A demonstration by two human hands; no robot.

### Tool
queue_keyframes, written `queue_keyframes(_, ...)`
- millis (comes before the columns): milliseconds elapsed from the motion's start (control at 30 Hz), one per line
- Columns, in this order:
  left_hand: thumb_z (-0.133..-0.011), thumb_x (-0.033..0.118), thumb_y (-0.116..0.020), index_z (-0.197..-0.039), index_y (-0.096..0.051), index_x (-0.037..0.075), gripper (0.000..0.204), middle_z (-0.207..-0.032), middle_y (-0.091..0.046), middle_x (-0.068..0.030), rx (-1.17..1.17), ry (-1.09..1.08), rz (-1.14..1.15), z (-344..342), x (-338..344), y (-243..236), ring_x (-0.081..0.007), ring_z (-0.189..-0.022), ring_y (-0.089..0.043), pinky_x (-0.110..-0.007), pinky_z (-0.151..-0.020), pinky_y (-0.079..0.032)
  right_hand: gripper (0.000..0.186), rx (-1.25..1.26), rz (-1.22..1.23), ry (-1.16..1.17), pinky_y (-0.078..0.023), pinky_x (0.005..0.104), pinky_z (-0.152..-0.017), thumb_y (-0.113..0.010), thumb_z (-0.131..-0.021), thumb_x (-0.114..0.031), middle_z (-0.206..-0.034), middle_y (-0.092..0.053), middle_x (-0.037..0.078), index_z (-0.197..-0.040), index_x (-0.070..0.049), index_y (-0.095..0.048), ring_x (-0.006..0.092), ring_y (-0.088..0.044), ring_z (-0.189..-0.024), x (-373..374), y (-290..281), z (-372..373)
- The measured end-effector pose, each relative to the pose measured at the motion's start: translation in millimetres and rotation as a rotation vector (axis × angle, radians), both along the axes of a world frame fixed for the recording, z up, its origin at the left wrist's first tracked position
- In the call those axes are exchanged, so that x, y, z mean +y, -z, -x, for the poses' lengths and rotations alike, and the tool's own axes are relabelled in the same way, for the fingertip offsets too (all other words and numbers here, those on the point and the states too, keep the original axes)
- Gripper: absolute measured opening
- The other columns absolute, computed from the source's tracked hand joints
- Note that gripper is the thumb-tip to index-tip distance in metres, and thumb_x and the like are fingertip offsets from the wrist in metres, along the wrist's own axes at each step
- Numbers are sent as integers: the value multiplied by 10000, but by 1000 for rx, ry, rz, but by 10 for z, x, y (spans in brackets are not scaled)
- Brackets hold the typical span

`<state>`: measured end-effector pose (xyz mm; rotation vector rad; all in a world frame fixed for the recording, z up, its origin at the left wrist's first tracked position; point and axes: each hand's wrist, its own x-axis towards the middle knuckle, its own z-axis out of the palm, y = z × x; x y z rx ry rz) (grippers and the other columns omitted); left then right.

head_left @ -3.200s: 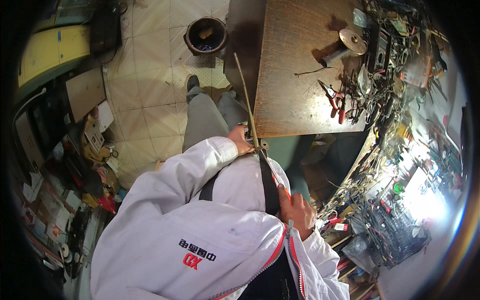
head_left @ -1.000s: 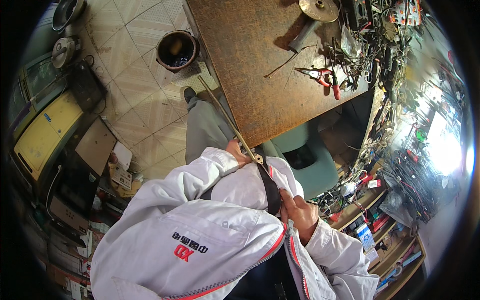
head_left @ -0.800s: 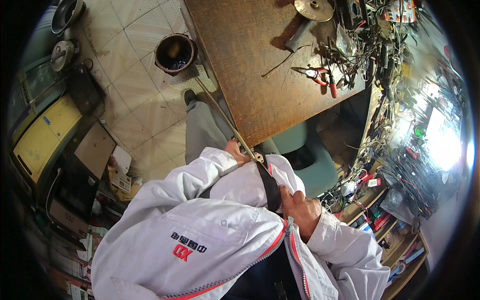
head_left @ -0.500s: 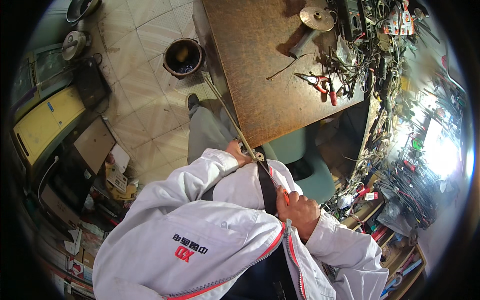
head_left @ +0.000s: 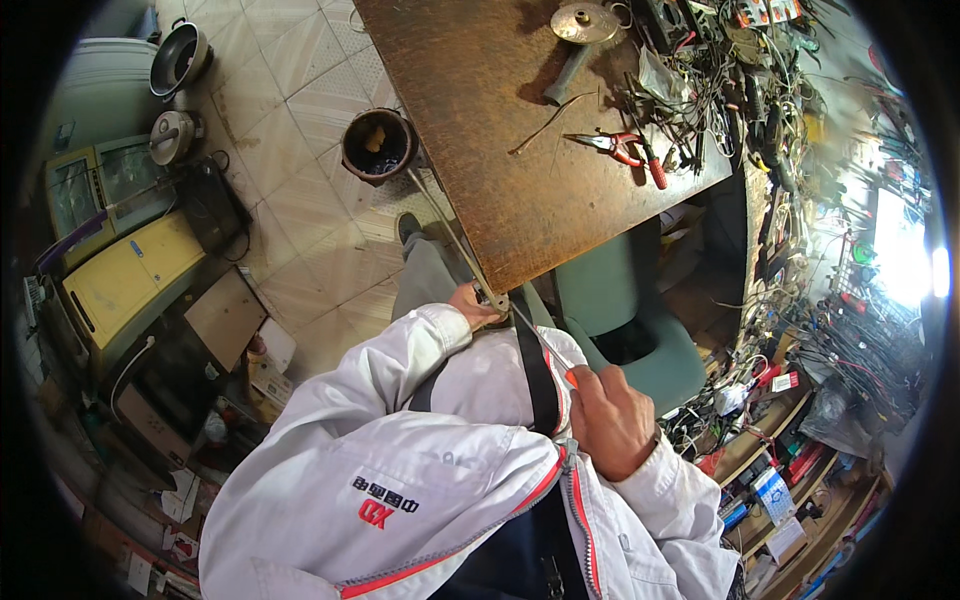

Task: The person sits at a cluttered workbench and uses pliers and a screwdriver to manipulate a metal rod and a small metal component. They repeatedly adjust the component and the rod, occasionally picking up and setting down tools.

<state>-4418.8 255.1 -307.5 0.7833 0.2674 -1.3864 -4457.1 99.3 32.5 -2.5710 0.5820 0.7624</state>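
Observation:
My left hand (head_left: 474,308) is closed around a small metal fitting (head_left: 494,299) beside the table corner. From the fitting a long thin rod (head_left: 445,226) runs up along the table's left edge. In my right hand (head_left: 612,418), closed in front of my jacket, is a screwdriver (head_left: 543,340). Its slim metal shaft points at the fitting, and only a bit of its orange-red handle shows between my fingers. Whether the tip touches the fitting cannot be made out.
On the brown wooden table (head_left: 480,110) lie red-handled pliers (head_left: 612,147), a red-handled tool (head_left: 655,168) and a metal disc on a stem (head_left: 584,24). Tangled wires (head_left: 775,130) crowd the right. A dark pot (head_left: 379,146) stands on the floor; a green chair (head_left: 640,335) is under the table.
The view has shifted, so the table sits further left and shelves at the lower right show more. My right hand has turned slightly, covering more of the handle. Both hands keep their holds.

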Motion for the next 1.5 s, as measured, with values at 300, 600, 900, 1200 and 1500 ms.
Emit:
queue_keyframes(300,-830,-135,-645,-1357,-462,78,598,-1110,-614,-76,337,-52,-107,16,198,-161,-236,-974,-652,-422,-871,-573,264,-34,-75,232,-509,456,-565,-682,-814,-114,-826,-585,152,-1071,-65,-646,366,-618,-642,-158,167,340)
queue_keyframes(600,-863,-62,-666,-1274,-551,187,494,-1120,-632,-22,508,-289,-104,107,330,-27,-236,-998,-641,-480,-889,-557,271,-74,-149,267,-520,447,-581,-689,-814,-117,-848,-605,156,-1072,-47,-650,368,-630,-657,-296,322,410)
queue_keyframes(900,-833,76,-760,-1275,-516,159,512,-1101,-653,-64,384,-357,-224,233,143,-144,-250,-961,-665,-376,-747,-586,288,-29,-205,294,-523,442,-645,-688,-799,-112,-896,-629,160,-1082,-72,-651,388,-633,-715,-429,418,479)
queue_keyframes(1200,-855,122,-751,-1455,-375,181,710,-1112,-662,-114,-6,-354,-143,389,45,-100,-143,-836,-675,-177,-481,-485,275,-88,-251,167,-537,442,-602,-692,-820,-159,-864,-620,154,-1080,-78,-651,370,-638,-687,-678,542,556)
queue_keyframes(1500,-800,17,-775,-1407,-411,145,719,-1093,-671,-81,123,-553,-234,525,-85,-159,-225,-882,-705,-284,-566,-553,290,-125,-290,46,-515,415,-588,-709,-801,-90,-822,-604,126,-1086,-87,-658,340,-622,-655,-802,581,402)
